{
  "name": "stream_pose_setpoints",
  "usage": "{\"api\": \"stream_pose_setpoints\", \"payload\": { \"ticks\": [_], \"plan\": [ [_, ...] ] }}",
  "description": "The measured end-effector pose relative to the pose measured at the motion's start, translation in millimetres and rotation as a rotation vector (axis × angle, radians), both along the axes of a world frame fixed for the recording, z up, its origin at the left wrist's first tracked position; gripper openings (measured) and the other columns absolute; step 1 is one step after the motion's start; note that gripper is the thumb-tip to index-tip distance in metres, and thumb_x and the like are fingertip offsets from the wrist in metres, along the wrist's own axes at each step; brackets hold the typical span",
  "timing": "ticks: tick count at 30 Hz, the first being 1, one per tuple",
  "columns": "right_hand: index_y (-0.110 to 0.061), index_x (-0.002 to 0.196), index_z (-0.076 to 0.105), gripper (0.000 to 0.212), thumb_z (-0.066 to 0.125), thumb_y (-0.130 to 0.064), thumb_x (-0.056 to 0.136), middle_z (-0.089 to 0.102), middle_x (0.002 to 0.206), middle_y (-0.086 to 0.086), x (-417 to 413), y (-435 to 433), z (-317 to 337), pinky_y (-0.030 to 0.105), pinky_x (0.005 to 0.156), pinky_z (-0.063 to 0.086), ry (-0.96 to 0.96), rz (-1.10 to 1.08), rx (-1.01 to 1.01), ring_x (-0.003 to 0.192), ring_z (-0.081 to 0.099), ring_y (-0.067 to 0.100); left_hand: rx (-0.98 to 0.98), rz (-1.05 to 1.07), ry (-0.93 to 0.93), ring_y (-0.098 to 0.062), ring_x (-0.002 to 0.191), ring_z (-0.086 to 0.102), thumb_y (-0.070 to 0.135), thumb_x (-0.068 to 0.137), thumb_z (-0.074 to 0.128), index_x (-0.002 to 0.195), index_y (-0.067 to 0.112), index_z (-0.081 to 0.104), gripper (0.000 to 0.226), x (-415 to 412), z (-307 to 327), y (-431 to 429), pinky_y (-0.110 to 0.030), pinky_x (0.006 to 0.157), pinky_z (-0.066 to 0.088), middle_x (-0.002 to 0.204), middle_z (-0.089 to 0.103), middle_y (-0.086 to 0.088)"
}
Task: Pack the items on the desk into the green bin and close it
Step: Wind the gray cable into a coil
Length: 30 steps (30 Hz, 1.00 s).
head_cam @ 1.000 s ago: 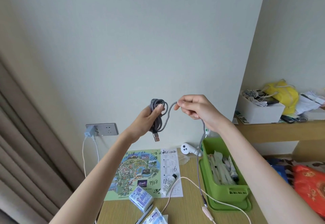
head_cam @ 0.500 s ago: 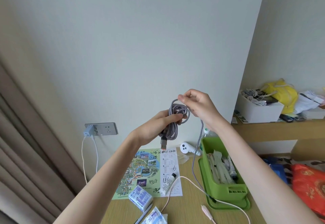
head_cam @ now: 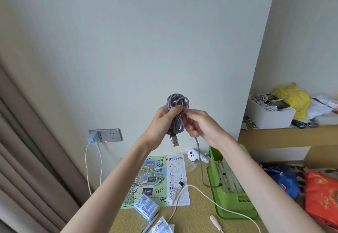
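A grey braided cable is wound into a coil held up in front of the wall. My left hand grips the coil, its USB plug hanging below. My right hand holds the cable's loose tail right beside the coil; the tail drops down to the green bin on the desk at the right. The bin is open and holds several long packets. On the desk lie a small white tube, a pink cable, blue tissue packs and a white device.
A printed map sheet lies on the wooden desk. A wall socket with a blue charger and white cord is at the left, beside a curtain. A shelf at the right carries a white box and a yellow bag. Red and blue bags lie lower right.
The coil has grown by another loop. My right hand came down from above the coil to beside it, and the hanging tail is shorter, its end lifted off the desk to the bin.
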State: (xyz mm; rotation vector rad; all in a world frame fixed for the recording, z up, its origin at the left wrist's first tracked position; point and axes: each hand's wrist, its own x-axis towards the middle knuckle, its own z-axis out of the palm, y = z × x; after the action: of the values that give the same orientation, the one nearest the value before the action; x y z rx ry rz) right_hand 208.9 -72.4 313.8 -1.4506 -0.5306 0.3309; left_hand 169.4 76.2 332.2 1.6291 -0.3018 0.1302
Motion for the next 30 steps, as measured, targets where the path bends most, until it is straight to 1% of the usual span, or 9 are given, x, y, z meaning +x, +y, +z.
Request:
{"api": "stream_pose_setpoints", "payload": {
  "ticks": [2, 4, 8, 11, 14, 17, 20, 25, 30],
  "plan": [
    [-0.021, 0.062, 0.055, 0.04, 0.049, -0.047, 0.093, 0.044, 0.055, 0.0, 0, -1, 0, 0.022, 0.043, 0.027, 0.019, 0.03, -0.024, 0.043, 0.034, 0.013, -0.007, 0.003, -0.005, -0.013, 0.055, 0.055, 0.024, 0.1, 0.045, 0.089, -0.002, 0.059, 0.031, 0, 0, -1, -0.02, 0.053, 0.042, 0.064, 0.065, -0.002],
    [-0.02, 0.066, 0.055, 0.042, 0.048, -0.049, 0.095, 0.044, 0.056, 0.001, 0, -2, 0, 0.023, 0.044, 0.029, 0.019, 0.053, -0.06, 0.044, 0.035, 0.014, -0.035, 0.021, 0.004, -0.013, 0.055, 0.055, 0.026, 0.101, 0.044, 0.084, 0.007, 0.057, 0.028, 1, 0, -2, -0.019, 0.052, 0.042, 0.061, 0.064, -0.002],
    [-0.017, 0.069, 0.058, 0.041, 0.046, -0.042, 0.1, 0.044, 0.057, 0.001, 0, -6, -3, 0.023, 0.044, 0.025, 0.013, 0.076, -0.085, 0.043, 0.034, 0.012, -0.201, 0.083, 0.079, -0.014, 0.066, 0.054, 0.029, 0.099, 0.046, 0.101, 0.008, 0.062, 0.027, 8, 0, 0, -0.026, 0.061, 0.044, 0.074, 0.059, -0.002],
    [-0.012, 0.075, 0.057, 0.037, 0.046, -0.036, 0.101, 0.044, 0.056, 0.001, -1, -10, -6, 0.025, 0.046, 0.019, -0.004, 0.064, -0.149, 0.043, 0.031, 0.012, -0.341, 0.067, 0.08, -0.011, 0.076, 0.061, 0.024, 0.099, 0.045, 0.099, 0.01, 0.066, 0.026, 12, 1, 3, -0.027, 0.075, 0.05, 0.08, 0.065, 0.001],
    [-0.011, 0.077, 0.059, 0.034, 0.047, -0.031, 0.101, 0.043, 0.056, 0.001, -3, -12, -7, 0.029, 0.049, 0.017, -0.043, 0.065, -0.222, 0.043, 0.028, 0.012, -0.399, 0.115, 0.101, -0.011, 0.071, 0.06, 0.025, 0.099, 0.045, 0.098, 0.01, 0.065, 0.025, 13, 1, 7, -0.029, 0.075, 0.05, 0.073, 0.062, 0.003],
    [-0.012, 0.076, 0.063, 0.032, 0.051, -0.029, 0.1, 0.042, 0.055, -0.001, -5, -13, -5, 0.024, 0.046, 0.018, -0.086, 0.073, -0.291, 0.044, 0.026, 0.01, -0.343, 0.274, 0.114, -0.011, 0.065, 0.043, 0.03, 0.097, 0.047, 0.096, 0.013, 0.06, 0.02, 16, -2, 13, -0.028, 0.061, 0.037, 0.075, 0.046, 0.002],
    [-0.013, 0.074, 0.067, 0.031, 0.057, -0.031, 0.097, 0.036, 0.054, -0.003, -5, -17, 0, 0.02, 0.044, 0.017, -0.132, 0.034, -0.32, 0.046, 0.021, 0.01, -0.298, 0.38, 0.106, -0.011, 0.063, 0.032, 0.03, 0.096, 0.048, 0.095, 0.015, 0.054, 0.016, 18, -6, 22, -0.03, 0.059, 0.027, 0.076, 0.038, 0.001],
    [-0.013, 0.074, 0.067, 0.025, 0.063, -0.029, 0.093, 0.032, 0.052, -0.006, -2, -24, 13, 0.019, 0.044, 0.016, -0.185, 0.0, -0.293, 0.045, 0.02, 0.009, -0.151, 0.428, 0.071, -0.01, 0.055, 0.024, 0.028, 0.098, 0.045, 0.087, 0.015, 0.048, 0.017, 21, -17, 36, -0.031, 0.057, 0.022, 0.063, 0.027, 0.005],
    [-0.012, 0.079, 0.07, 0.02, 0.06, -0.021, 0.094, 0.037, 0.053, -0.007, -3, -20, 19, 0.02, 0.045, 0.016, -0.207, 0.062, -0.252, 0.047, 0.022, 0.009, 0.026, 0.354, 0.05, -0.007, 0.047, 0.023, 0.029, 0.1, 0.045, 0.084, 0.014, 0.046, 0.021, 22, -30, 38, -0.019, 0.046, 0.022, 0.056, 0.027, 0.01]
  ]
}}
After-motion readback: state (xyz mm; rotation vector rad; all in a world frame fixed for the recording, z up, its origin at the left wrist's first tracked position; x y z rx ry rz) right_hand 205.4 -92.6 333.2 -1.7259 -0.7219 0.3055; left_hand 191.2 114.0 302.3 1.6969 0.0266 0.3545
